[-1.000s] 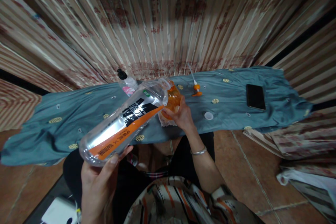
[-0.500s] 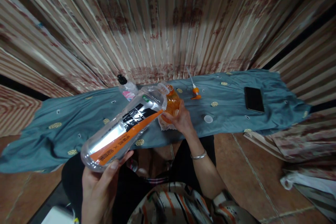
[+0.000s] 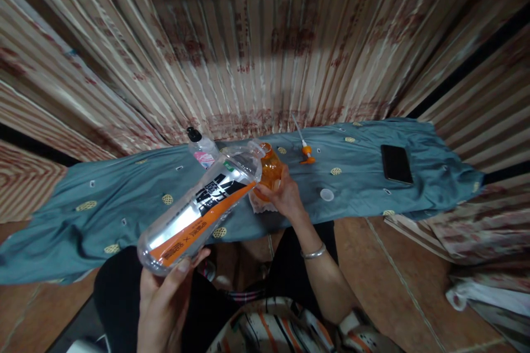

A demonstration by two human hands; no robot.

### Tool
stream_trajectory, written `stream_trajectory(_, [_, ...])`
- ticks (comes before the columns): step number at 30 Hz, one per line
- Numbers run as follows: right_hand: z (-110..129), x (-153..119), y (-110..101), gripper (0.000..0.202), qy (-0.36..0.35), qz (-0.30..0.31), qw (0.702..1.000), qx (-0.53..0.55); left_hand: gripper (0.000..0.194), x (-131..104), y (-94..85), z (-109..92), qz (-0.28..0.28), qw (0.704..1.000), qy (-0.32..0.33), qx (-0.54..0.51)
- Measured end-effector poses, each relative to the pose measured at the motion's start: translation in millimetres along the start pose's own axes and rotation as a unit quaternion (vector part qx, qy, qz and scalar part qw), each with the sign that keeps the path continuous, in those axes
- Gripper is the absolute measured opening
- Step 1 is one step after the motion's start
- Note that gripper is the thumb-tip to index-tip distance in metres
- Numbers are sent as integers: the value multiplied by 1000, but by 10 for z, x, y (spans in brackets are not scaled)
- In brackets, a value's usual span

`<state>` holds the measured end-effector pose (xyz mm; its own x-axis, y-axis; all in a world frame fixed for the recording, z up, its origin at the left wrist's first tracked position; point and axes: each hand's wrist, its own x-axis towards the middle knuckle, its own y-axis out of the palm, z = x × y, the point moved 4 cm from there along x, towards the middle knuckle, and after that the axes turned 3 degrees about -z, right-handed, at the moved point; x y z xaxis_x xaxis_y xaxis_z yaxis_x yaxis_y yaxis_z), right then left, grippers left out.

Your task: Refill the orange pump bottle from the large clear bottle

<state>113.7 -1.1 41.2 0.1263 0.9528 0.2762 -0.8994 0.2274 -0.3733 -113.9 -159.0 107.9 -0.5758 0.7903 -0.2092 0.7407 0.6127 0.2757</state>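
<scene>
My left hand (image 3: 171, 287) supports the lower end of a large clear plastic bottle (image 3: 202, 207) with a silver, black and orange label. That bottle is tilted, its neck pointing up and to the right. Wrapped round a smaller orange see-through bottle (image 3: 272, 168) is my right hand (image 3: 285, 193). The clear bottle's mouth meets the orange bottle's top; whether they touch, I cannot tell. Under the orange bottle lies a pale crumpled tissue or cloth (image 3: 261, 204). An orange and white pump top (image 3: 306, 151) with a long tube lies behind, to the right.
A blue-green cloth (image 3: 124, 193) with pineapple prints covers the long narrow table. On it are a clear bottle with a black cap (image 3: 202, 146), a small round clear lid (image 3: 327, 194) and a black phone (image 3: 396, 164). Striped curtains (image 3: 265, 38) hang close behind.
My left hand and the lower end of the clear bottle have shifted slightly to the right. The whole scene sits a little lower as the view tips. Both bottles stay held mouth to mouth.
</scene>
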Motion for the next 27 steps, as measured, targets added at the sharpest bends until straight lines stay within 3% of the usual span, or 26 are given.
stream_trajectory(27, [35, -24, 8, 57, 32, 10, 999, 25, 72, -43, -12, 26, -19, 998, -30, -42])
